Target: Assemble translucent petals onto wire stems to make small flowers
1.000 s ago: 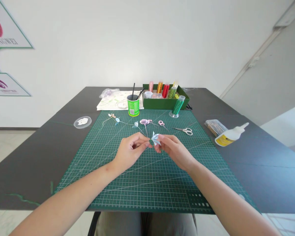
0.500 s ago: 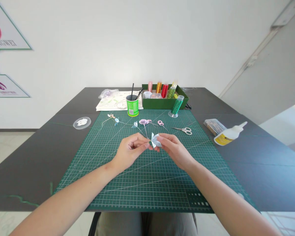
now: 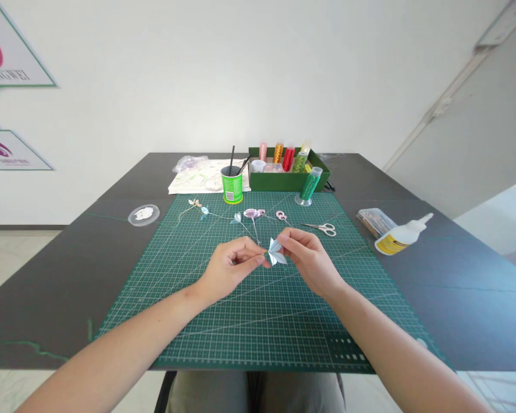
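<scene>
Head view: cutting mat taken as landmark. A pale blue flower was held above the mat's middle, petals fanned to the right. Left hand pinched its stem end between thumb and forefinger; right hand had thumb and fingertips closed on an upper petal. Across the mat's far part, left to right, lay a pale blue sprig, a purple flower, a pink looped piece and white-handled scissors. Green cup, black sticks inside, stood at the mat's far edge; green box with coloured spools, just beyond. Off the mat's right side: glue bottle. Off its left: shallow round dish, white matter in it.
</scene>
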Motion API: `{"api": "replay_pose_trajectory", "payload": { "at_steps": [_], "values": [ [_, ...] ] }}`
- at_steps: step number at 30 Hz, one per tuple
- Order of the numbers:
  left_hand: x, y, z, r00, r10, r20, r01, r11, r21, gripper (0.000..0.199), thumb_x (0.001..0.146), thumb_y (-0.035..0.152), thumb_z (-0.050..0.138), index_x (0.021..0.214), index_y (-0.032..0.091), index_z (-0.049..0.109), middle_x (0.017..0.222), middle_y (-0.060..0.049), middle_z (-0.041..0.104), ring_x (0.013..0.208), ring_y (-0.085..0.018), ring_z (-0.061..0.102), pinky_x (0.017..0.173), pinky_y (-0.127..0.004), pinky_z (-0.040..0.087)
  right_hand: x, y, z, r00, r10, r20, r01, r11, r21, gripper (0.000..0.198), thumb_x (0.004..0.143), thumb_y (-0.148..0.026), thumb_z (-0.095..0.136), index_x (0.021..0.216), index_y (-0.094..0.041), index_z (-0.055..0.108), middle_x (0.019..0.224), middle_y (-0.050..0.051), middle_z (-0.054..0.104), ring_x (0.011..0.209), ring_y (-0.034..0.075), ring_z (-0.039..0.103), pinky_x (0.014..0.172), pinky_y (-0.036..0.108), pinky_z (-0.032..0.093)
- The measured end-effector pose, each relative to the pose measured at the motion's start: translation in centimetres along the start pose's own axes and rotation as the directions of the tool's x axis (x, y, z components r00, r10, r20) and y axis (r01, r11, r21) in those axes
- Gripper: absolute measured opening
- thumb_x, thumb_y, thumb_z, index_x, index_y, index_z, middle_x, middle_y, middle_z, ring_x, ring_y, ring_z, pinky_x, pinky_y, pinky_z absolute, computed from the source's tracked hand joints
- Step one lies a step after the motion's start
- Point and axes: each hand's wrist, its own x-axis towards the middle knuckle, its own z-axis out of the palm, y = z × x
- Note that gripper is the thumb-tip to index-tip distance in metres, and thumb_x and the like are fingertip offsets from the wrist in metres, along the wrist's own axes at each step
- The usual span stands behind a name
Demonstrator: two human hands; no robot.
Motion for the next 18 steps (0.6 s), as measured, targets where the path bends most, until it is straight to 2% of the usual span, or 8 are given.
{"api": "replay_pose_trajectory", "payload": {
  "at_steps": [4, 10, 18],
  "values": [
    [-0.02, 0.32, 0.10, 1.000, -0.024, 0.001, 0.024, 0.998, -0.050, 0.013, 0.090, 0.028, 0.067, 0.089, 0.015, 0.068, 0.081, -0.007, 0.076, 0.067, -0.014, 0.067, 0.056, -0.023, 0.044, 0.10, 0.08, -0.06, 1.000, -0.013, 0.006, 0.013, 1.000, 0.022, 0.030, 0.090, -0.037, 0.063, 0.066, -0.019, 0.062, 0.065, 0.000, 0.057, 0.065, 0.014, 0.049, 0.067, 0.028, 0.039],
    [-0.03, 0.41, 0.13, 0.999, -0.043, -0.004, 0.042, 0.996, -0.083, 0.013, 0.089, 0.028, 0.068, 0.088, 0.015, 0.067, 0.080, -0.007, 0.077, 0.069, -0.016, 0.069, 0.061, -0.025, 0.047, 0.25, -0.17, -0.21, 0.999, -0.040, -0.037, 0.042, 0.997, 0.062, 0.025, 0.090, -0.034, 0.060, 0.072, -0.018, 0.065, 0.069, 0.001, 0.056, 0.067, 0.014, 0.048, 0.066, 0.028, 0.039],
    [0.12, 0.35, 0.13, 0.999, -0.048, -0.009, 0.047, 0.996, -0.070, 0.014, 0.089, 0.029, 0.067, 0.087, 0.015, 0.067, 0.078, -0.006, 0.076, 0.061, -0.013, 0.065, 0.053, -0.023, 0.042, 0.34, -0.23, -0.42, 0.997, -0.066, -0.028, 0.066, 0.998, 0.005, 0.017, 0.086, -0.031, 0.067, 0.075, -0.018, 0.065, 0.069, 0.000, 0.057, 0.068, 0.014, 0.050, 0.067, 0.028, 0.040]
  ]
}}
